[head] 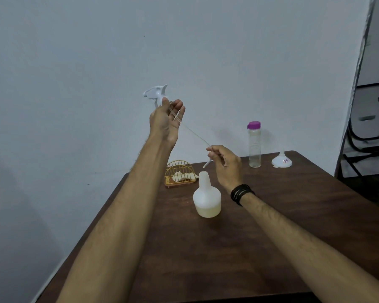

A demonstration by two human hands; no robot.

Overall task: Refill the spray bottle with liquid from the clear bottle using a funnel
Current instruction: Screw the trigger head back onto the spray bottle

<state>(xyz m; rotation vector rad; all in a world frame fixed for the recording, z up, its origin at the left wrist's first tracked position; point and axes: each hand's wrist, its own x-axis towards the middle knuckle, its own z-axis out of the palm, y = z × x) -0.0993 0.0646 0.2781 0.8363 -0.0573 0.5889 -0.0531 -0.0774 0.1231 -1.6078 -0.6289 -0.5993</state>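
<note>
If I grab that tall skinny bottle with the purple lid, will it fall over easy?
Probably, yes. The clear bottle is tall and narrow and stands on a small base on the table, so a sideways bump would likely tip it. It looks nearly empty, so it's likely light. Its smooth round sides may let it roll once down.

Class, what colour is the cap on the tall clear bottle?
Purple, on the clear bottle; its cap shows plainly in the head view.
</note>
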